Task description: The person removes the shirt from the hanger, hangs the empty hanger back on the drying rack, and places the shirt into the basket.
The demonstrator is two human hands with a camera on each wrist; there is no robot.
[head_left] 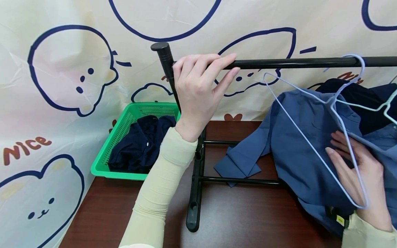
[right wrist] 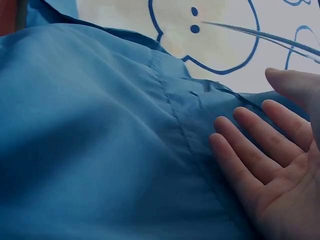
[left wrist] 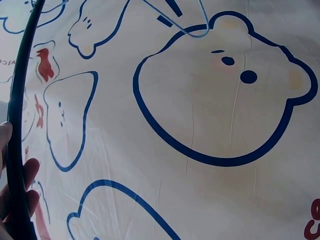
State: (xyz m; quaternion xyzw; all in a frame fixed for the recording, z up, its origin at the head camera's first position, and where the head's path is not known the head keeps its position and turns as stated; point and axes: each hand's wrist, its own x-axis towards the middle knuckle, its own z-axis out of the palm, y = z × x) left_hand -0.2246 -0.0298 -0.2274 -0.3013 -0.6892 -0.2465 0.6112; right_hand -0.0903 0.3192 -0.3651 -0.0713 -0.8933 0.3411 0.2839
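Note:
My left hand (head_left: pixel 198 86) grips the black rail (head_left: pixel 279 63) of a clothes rack close to its left upright. In the left wrist view, fingertips (left wrist: pixel 32 170) show beside the dark bar (left wrist: pixel 19 100). A pale lilac wire hanger (head_left: pixel 333 100) hooks over the rail farther right. My right hand (head_left: pixel 356 165) is behind the hanger's wire in the head view, fingers straight along a blue shirt (head_left: pixel 297 137). The right wrist view shows that hand (right wrist: pixel 280 165) palm up beside the smooth blue cloth (right wrist: pixel 100 130). One sleeve (head_left: pixel 248 158) of the shirt spreads leftward over the rack's base.
A green basket (head_left: pixel 103 162) with dark navy clothing (head_left: pixel 139 144) stands left of the rack. At the right, a mint hanger (head_left: pixel 384 106) and another dark garment (head_left: pixel 338 86) are partly out of view. The rack's foot (head_left: pixel 193 206) rests on the brown table (head_left: pixel 242 213).

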